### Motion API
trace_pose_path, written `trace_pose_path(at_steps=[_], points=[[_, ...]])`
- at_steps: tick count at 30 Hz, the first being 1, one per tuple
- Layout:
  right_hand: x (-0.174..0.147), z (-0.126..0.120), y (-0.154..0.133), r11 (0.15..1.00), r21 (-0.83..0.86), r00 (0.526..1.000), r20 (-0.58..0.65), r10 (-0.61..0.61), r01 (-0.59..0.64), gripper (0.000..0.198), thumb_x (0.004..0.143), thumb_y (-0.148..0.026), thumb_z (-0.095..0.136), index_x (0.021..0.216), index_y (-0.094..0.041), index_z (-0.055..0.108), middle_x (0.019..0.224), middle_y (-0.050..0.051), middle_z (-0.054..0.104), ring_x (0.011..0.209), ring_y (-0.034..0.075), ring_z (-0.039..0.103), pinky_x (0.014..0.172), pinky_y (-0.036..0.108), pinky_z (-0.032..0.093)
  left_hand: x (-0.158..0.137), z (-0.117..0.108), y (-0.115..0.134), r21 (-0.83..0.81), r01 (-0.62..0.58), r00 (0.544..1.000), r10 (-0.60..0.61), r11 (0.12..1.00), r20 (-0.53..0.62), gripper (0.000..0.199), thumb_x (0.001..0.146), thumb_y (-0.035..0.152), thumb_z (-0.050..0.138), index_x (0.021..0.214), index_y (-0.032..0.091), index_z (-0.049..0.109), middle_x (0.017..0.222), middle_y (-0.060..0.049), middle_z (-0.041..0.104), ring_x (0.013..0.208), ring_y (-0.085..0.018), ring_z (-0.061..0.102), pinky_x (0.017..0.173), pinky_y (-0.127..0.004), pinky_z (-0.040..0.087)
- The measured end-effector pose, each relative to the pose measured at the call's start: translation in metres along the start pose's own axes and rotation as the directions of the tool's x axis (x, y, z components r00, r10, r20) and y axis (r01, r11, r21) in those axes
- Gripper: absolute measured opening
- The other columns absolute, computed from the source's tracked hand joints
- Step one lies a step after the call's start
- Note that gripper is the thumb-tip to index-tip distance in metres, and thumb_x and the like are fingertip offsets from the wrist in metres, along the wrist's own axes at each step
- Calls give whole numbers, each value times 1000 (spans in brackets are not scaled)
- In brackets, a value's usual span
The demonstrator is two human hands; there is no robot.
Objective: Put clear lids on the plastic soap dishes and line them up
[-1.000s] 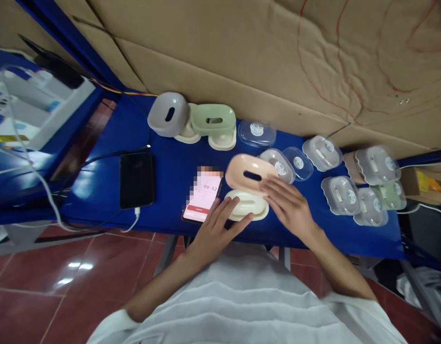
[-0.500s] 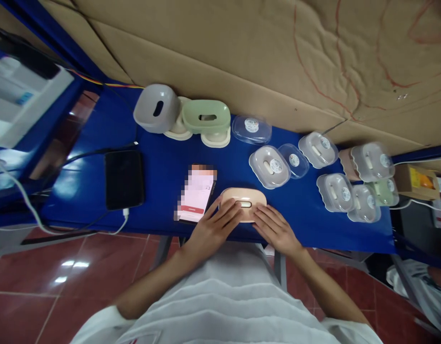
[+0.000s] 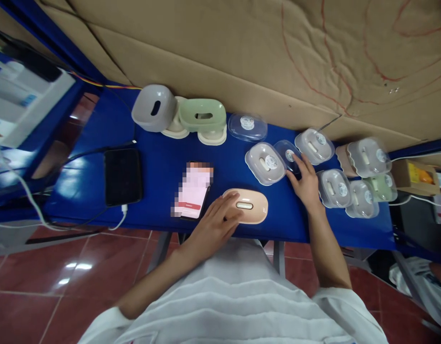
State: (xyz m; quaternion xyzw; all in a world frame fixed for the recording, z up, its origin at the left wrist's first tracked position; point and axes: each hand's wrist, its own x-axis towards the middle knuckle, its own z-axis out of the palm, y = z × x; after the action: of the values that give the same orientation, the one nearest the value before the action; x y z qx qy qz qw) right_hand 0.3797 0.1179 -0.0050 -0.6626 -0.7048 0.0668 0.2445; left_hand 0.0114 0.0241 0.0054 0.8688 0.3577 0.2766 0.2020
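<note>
My left hand (image 3: 215, 220) holds the left end of a peach oval soap dish (image 3: 254, 216), fingers over its top and thumb by the near edge. A pale slotted piece (image 3: 244, 205) sits in the dish's middle. My right hand (image 3: 303, 184) reaches over a clear plastic lid (image 3: 285, 149) with a round label. Its thumb and fingers are spread at the lid's near right edge, and I cannot tell how firmly they touch. Beside that lid lies a pinkish soap dish (image 3: 254, 165) under a clear cover.
A phone (image 3: 193, 188) lies left of the peach dish, with a black tablet (image 3: 123, 177) farther left. Grey (image 3: 143, 112) and green (image 3: 186, 112) slotted tubs and another clear lid (image 3: 238, 129) stand along the cardboard wall (image 3: 206, 57). Several covered dishes (image 3: 333, 188) fill the right side.
My right hand has left the peach dish and moved right and away from me to the clear lid. My left hand stays on the dish.
</note>
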Motion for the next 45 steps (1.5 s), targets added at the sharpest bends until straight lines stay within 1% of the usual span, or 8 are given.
trace_pose_path(at_steps=[5, 11, 27, 30, 34, 39, 43, 45], points=[[-52, -12, -25, 971, 239, 978, -203, 54, -4, 57, 112, -46, 51, 164, -23, 49, 159, 18, 60, 144, 35, 63, 117, 60, 56, 1, 4, 0, -125, 145, 989, -140, 982, 48, 69, 98, 12, 74, 160, 28, 48, 176, -20, 33, 159, -35, 46, 121, -53, 55], [-122, -11, -68, 875, 118, 878, 36, -476, 470, 70, 104, -29, 68, 168, -37, 42, 182, 7, 25, 165, 44, 31, 125, 70, 45, 6, 12, -9, -280, 245, 966, -207, 928, 158, 107, 98, 20, 77, 176, 35, 5, 174, -17, 41, 161, -33, 43, 130, -53, 46], [-149, 1, -85, 875, 46, 870, 86, -485, 483, 83, 93, -21, 84, 166, -33, 47, 182, 9, 23, 163, 44, 35, 124, 62, 52, 8, 11, -5, -295, 248, 961, -196, 923, 197, 93, 103, 24, 71, 175, 35, 14, 175, -13, 40, 162, -28, 42, 130, -48, 45], [-159, -5, -73, 904, 15, 902, 50, -428, 428, 84, 93, -23, 83, 167, -36, 46, 178, 9, 35, 160, 43, 41, 121, 65, 54, 10, -5, -12, -243, 205, 969, -161, 948, 187, 85, 106, 31, 67, 175, 33, 17, 177, -13, 37, 163, -27, 41, 128, -46, 48], [-171, -18, -47, 966, -140, 967, -98, -233, 218, 78, 95, -28, 81, 165, -37, 49, 172, 10, 45, 157, 44, 46, 118, 70, 53, 24, -48, -41, -63, 188, 981, -190, 980, -28, 63, 111, 34, 58, 169, 27, 35, 160, -13, 59, 148, -26, 59, 124, -45, 52], [-130, -26, -26, 967, -252, 973, -227, -40, -19, 70, 100, -33, 74, 166, -30, 50, 168, 19, 49, 153, 47, 50, 119, 73, 49, 72, -84, -101, 217, 268, 959, -239, 939, -151, 39, 109, 30, 55, 145, 19, 64, 139, -13, 72, 134, -30, 67, 118, -47, 53], [-72, -18, -47, 972, -229, 960, -252, -119, 60, 70, 106, -31, 63, 171, -26, 39, 172, 22, 43, 162, 46, 35, 130, 68, 36, 113, -75, -129, 385, 252, 962, -272, 888, -3, 39, 101, 19, 59, 138, 12, 68, 142, -19, 70, 136, -37, 64, 114, -54, 51], [-53, -7, -71, 963, -195, 955, -190, -226, 189, 67, 106, -29, 62, 170, -25, 40, 167, 20, 50, 159, 42, 43, 130, 65, 39, 122, -67, -129, 426, 203, 963, -259, 882, 77, 33, 100, 19, 61, 130, 12, 72, 134, -19, 73, 131, -37, 67, 110, -52, 53]])
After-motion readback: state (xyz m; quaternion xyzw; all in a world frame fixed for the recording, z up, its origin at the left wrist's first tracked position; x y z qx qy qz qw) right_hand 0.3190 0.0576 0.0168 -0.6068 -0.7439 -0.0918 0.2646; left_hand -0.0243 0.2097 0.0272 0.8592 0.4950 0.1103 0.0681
